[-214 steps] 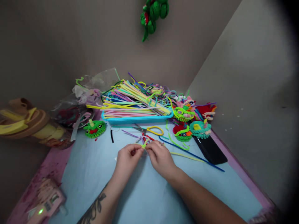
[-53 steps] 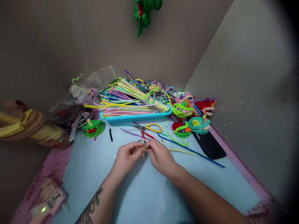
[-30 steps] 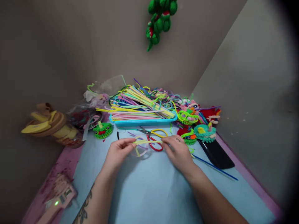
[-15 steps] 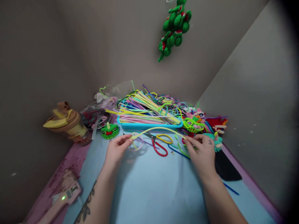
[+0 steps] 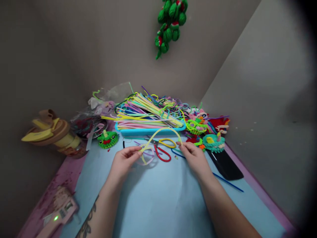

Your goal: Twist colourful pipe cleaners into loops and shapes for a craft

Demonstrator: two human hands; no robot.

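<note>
A pale yellow pipe cleaner [image 5: 163,129] arches upward between my two hands, above the blue table covering. My left hand [image 5: 127,158] pinches its left end, where a ring of lilac and yellow pipe cleaner [image 5: 150,161] hangs just below the fingertips. At the other end, my right hand [image 5: 193,155] closes thumb and fingers on the strip. Behind the arch lie scissors [image 5: 162,154] with one red and one yellow handle, their blades spread. Whether the ring is joined to the yellow strip, I cannot tell.
Behind my hands stands a blue tray [image 5: 138,133] heaped with pipe cleaners. A green fuzzy figure [image 5: 108,139] and a tumbler [image 5: 66,138] are left, a pink glue gun [image 5: 60,216] nearer. To the right are a turquoise figure [image 5: 213,143] and a black flat object [image 5: 226,165].
My right hand has come closer to my left, and the yellow pipe cleaner bows higher between them. The whole view has shifted, so the table things appear further left.
</note>
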